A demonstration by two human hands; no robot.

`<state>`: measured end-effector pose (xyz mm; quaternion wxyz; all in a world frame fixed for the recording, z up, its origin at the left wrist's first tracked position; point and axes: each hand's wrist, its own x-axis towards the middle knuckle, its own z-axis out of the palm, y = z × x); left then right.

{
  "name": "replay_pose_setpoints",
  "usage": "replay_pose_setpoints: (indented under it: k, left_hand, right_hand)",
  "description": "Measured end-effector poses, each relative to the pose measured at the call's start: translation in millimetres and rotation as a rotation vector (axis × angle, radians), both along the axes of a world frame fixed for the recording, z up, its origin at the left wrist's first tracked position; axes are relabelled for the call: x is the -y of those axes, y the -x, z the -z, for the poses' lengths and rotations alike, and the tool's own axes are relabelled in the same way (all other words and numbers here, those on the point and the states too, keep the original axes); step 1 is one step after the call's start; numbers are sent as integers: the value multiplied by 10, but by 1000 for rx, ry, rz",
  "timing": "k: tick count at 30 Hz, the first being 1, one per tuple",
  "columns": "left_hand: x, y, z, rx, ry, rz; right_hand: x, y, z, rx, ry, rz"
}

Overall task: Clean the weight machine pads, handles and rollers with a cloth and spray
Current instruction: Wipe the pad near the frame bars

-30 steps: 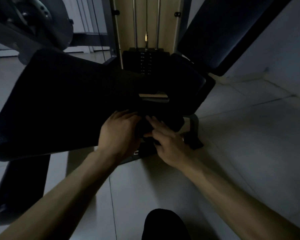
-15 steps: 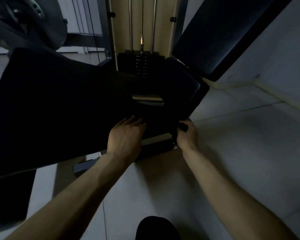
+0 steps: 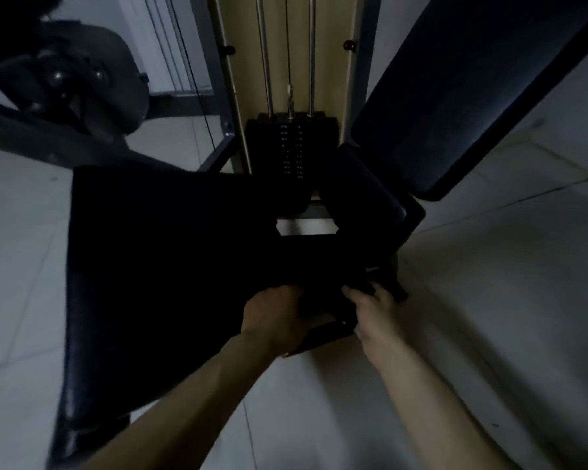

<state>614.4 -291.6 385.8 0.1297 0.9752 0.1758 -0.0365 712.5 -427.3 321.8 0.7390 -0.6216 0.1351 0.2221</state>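
Low centre, by the black pad (image 3: 157, 273) edge: my left hand (image 3: 272, 320) fingers are lost in shadow, can't tell its grip. My right hand (image 3: 375, 313) curls round a dark thing (image 3: 363, 285), too dim to name.

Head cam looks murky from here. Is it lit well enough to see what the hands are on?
Head view: dim; the seat pad, and whatever lies under the left hand and right hand, merge into one black mass. Head view: pale floor and weight stack read clearly; frame edges bend from the wide lens.
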Motion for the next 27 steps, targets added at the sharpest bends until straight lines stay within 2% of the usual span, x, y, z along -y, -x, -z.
replay_pose_setpoints:
  k: [2, 3, 6, 9, 15, 19, 22, 24, 27]
  left_hand:
    - [-109, 4, -328, 21, 124, -106]
    - [-128, 21, -473, 22, 154, -153]
    - [-198, -41, -912, 41, 295, -261]
    - [-220, -154, -1338, 37, 316, -363]
    - [-219, -408, -1897, 28, 432, -552]
    - [-666, -781, -2028, -56, 397, -625]
    - [-1274, -1181, -1913, -160, 353, -707]
    - [-1633, -1447, -1761, -151, 319, -797]
    - [-2061, -1701, -1517, -166, 275, -890]
  right_hand:
    - [-92, 76, -293, -127, -158, 39]
    - [-123, 116, -467, -139, -167, 39]
    - [-302, 103, -948, -195, -120, 12]
    - [-525, 43, -1475, -274, -132, -4]
    - [-790, -293, -2160, -274, -55, -70]
    - [-960, -770, -2285, -245, 45, -170]
    - [-1340, -1293, -2284, -222, 73, -252]
    - [-1713, -1617, -2176, -223, 54, -318]
    - [-2222, -1980, -2012, -322, 46, -415]
